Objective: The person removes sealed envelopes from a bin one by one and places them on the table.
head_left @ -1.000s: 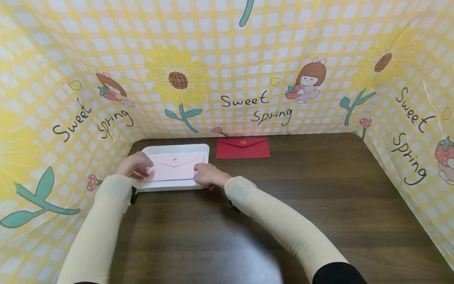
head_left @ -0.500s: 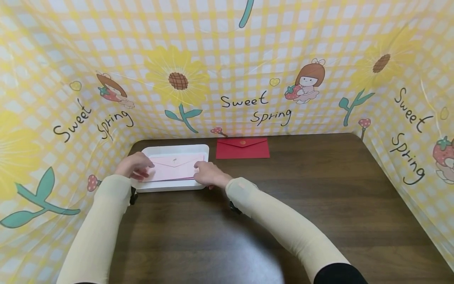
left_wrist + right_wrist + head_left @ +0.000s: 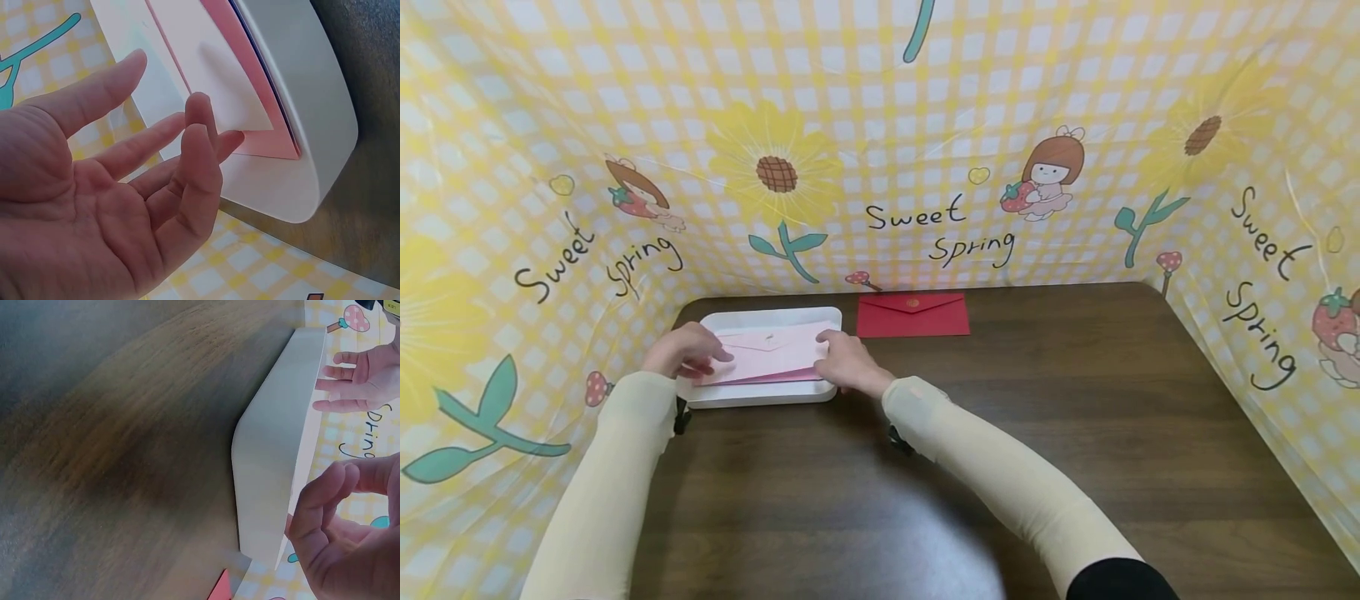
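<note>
While pinching raised right end of pale pink envelope [image 3: 767,356], inside white tray [image 3: 760,399], with right hand [image 3: 850,363]: apparently lift-out step. At tray's left end: left hand [image 3: 685,348], loosely spread, contact unclear. Next, probably: free from darker pink paper [image 3: 269,145] beneath.

"Sweet Spring" lettering [image 3: 917,218], black, repeated three times, on yellow-checked cloth [image 3: 887,108]

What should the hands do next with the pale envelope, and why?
Maybe the right hand should gently lift the pale envelope a little higher, so it can clear the tray. That hand pinches its right end, which looks tilted up off the darker envelope beneath, and the left hand is by the other end.
</note>
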